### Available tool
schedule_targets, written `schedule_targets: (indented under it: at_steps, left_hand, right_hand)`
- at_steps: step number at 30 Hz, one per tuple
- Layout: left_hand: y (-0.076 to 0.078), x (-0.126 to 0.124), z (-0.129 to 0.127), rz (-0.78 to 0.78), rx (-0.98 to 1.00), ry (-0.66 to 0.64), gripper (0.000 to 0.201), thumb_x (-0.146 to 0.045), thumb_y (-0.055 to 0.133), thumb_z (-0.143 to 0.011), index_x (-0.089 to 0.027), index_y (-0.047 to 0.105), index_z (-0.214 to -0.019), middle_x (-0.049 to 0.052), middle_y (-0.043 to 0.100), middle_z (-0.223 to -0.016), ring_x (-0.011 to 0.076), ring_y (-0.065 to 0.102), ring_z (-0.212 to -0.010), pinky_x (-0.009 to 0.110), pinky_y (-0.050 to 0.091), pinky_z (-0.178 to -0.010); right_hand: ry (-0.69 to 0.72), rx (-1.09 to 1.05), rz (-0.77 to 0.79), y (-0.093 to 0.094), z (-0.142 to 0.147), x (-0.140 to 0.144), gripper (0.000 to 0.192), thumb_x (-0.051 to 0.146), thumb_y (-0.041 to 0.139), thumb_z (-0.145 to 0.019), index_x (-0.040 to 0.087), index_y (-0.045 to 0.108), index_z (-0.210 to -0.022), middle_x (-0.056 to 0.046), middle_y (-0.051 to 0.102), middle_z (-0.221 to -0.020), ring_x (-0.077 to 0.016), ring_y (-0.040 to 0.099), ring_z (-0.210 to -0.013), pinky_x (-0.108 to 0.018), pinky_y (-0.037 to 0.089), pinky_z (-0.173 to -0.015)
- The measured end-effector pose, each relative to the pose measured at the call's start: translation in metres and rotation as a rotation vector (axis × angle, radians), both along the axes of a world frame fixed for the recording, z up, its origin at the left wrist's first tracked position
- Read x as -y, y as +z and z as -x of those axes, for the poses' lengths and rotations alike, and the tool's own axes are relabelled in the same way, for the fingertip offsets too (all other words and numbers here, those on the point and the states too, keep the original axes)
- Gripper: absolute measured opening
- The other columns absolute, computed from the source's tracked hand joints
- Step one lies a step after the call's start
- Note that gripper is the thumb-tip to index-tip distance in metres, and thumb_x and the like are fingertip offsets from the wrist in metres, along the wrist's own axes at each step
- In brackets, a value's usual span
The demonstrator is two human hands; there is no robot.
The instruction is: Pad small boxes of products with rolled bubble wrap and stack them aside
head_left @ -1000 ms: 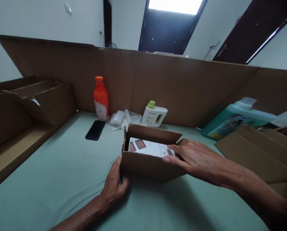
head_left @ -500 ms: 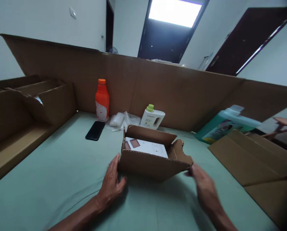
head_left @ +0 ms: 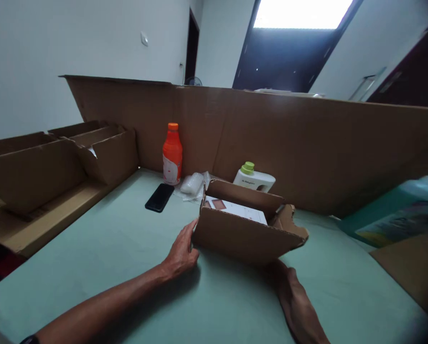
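Observation:
An open cardboard box (head_left: 242, 239) stands before me on the pale green surface, its right flap torn and sticking out. Inside lies a white carton (head_left: 240, 210) with brown pictures on it. My left hand (head_left: 182, 251) presses against the box's left side, fingers along the wall and thumb by the front. My right hand (head_left: 289, 284) reaches under the lower right of the front wall; its fingertips are hidden by the box. The two hands hold the box between them.
Behind the box are a black phone (head_left: 159, 197), an orange bottle (head_left: 172, 155), clear plastic wrap (head_left: 192, 184) and a white bottle with a green cap (head_left: 255, 179). A divided cardboard box (head_left: 38, 167) stands left. A teal jug (head_left: 396, 210) and cardboard (head_left: 411, 263) lie right.
My right hand has gone from the box's right corner to beneath its front wall. My left hand stays at the left side. The view has swung left.

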State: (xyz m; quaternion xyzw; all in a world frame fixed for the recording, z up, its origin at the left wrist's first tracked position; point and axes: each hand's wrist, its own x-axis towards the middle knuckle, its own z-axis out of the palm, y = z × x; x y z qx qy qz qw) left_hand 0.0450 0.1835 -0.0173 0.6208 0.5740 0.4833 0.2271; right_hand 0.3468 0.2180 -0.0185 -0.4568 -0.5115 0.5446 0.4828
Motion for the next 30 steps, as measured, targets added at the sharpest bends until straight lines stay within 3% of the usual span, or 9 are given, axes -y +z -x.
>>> schedule_targets:
  at_steps: [4,10,14,16,18,22,24,26,30]
  left_hand:
    - [0.006,-0.035,0.037,-0.024,-0.096,0.159,0.068,-0.005,0.050,-0.066,-0.019,0.058,-0.133,0.011,0.056,-0.143,0.0265,0.050,-0.136,0.047,0.037,-0.118]
    - [0.035,-0.146,0.069,0.016,-0.152,0.450,0.042,-0.023,0.065,-0.081,-0.012,0.060,-0.122,0.022,0.049,-0.144,0.0390,0.040,-0.137,0.059,0.031,-0.114]
    - [0.052,-0.176,0.072,0.041,-0.163,0.496,0.016,-0.016,0.068,-0.078,-0.015,0.063,-0.093,0.014,0.065,-0.116,0.0311,0.057,-0.118,0.052,0.043,-0.104]
    - [0.060,-0.158,0.076,-0.009,-0.166,0.499,0.013,-0.010,0.062,-0.078,-0.016,0.059,-0.089,0.011,0.066,-0.109,0.0264,0.061,-0.111,0.045,0.047,-0.100]
    - [0.063,-0.116,0.083,-0.093,-0.175,0.496,0.016,-0.008,0.055,-0.078,-0.019,0.056,-0.091,0.012,0.065,-0.117,0.0246,0.061,-0.114,0.041,0.048,-0.100]
    - [0.041,0.019,0.089,-0.190,-0.253,0.417,0.018,-0.011,0.053,-0.075,-0.023,0.052,-0.087,0.011,0.063,-0.131,0.0287,0.056,-0.126,0.049,0.043,-0.107]
    - [0.026,0.086,0.084,-0.219,-0.427,0.083,0.030,-0.010,0.055,-0.072,-0.024,0.056,-0.099,0.011,0.059,-0.140,0.0306,0.052,-0.134,0.052,0.041,-0.110]
    - [0.017,0.137,0.079,-0.171,-0.484,-0.134,0.045,-0.011,0.056,-0.072,-0.026,0.055,-0.114,0.012,0.054,-0.147,0.0316,0.048,-0.139,0.055,0.038,-0.115]
    - [0.016,0.173,0.082,-0.099,-0.388,0.005,0.050,-0.017,0.055,-0.083,-0.028,0.049,-0.132,0.015,0.053,-0.146,0.0327,0.052,-0.134,0.055,0.046,-0.107]
  right_hand:
    - [0.078,0.087,-0.012,-0.009,-0.007,-0.001,0.058,0.067,0.044,-0.093,0.024,0.073,-0.119,-0.011,0.067,-0.134,-0.0337,0.062,-0.125,-0.050,0.054,-0.102]
    - [-0.005,0.357,-0.033,-0.012,-0.015,-0.010,0.059,0.069,0.051,-0.087,0.023,0.074,-0.116,-0.011,0.070,-0.129,-0.0367,0.062,-0.124,-0.052,0.045,-0.112]
    - [-0.075,0.474,-0.037,-0.010,-0.016,-0.012,0.065,0.074,0.060,-0.076,0.022,0.077,-0.111,-0.011,0.071,-0.128,-0.0402,0.057,-0.129,-0.053,0.036,-0.116]
    - [-0.055,0.465,-0.031,-0.004,-0.013,-0.011,0.064,0.073,0.060,-0.076,0.022,0.076,-0.112,-0.011,0.071,-0.128,-0.0392,0.059,-0.127,-0.051,0.040,-0.114]
    - [-0.033,0.454,-0.033,0.002,-0.009,-0.009,0.063,0.072,0.061,-0.077,0.023,0.075,-0.113,-0.010,0.071,-0.129,-0.0379,0.060,-0.126,-0.050,0.041,-0.114]
    - [-0.013,0.417,-0.057,0.008,-0.003,-0.006,0.061,0.071,0.063,-0.078,0.022,0.074,-0.113,-0.011,0.071,-0.127,-0.0372,0.058,-0.128,-0.051,0.036,-0.117]
    - [-0.032,0.381,-0.082,0.005,-0.002,-0.007,0.060,0.068,0.064,-0.079,0.021,0.074,-0.113,-0.011,0.072,-0.125,-0.0371,0.058,-0.128,-0.053,0.035,-0.117]
    - [-0.040,0.322,-0.096,-0.001,0.000,-0.008,0.057,0.066,0.065,-0.080,0.020,0.073,-0.114,-0.011,0.073,-0.124,-0.0361,0.061,-0.124,-0.053,0.039,-0.115]
    - [-0.030,0.100,-0.038,-0.002,0.009,-0.008,0.052,0.061,0.067,-0.081,0.019,0.073,-0.110,-0.011,0.075,-0.116,-0.0317,0.070,-0.106,-0.049,0.054,-0.100]
